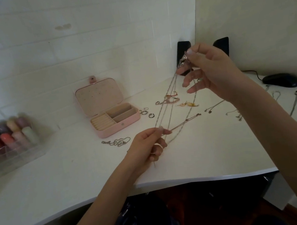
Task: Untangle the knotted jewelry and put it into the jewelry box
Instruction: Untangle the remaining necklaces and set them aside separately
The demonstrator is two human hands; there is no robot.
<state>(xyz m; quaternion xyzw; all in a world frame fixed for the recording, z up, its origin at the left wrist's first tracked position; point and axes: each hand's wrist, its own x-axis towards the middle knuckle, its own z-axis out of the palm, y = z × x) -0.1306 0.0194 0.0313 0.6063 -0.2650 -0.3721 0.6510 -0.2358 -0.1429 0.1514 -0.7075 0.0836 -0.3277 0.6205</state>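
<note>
Head view: right hand (211, 71), upper right of centre, pinches the bunched top of the thin silver tangled chains (171, 109) between thumb and forefinger, other fingers spread loose. The strands run diagonally down-left to the left hand (148, 144), mid-frame, which pinches one strand near its fingertips. Long axis: upper right to lower left, lifted above the white desk (57, 170). The open pink jewelry box (110, 109) sits left of centre, nearer the left hand; its cream compartments look empty. Separating strands comes next, I'd judge.
</note>
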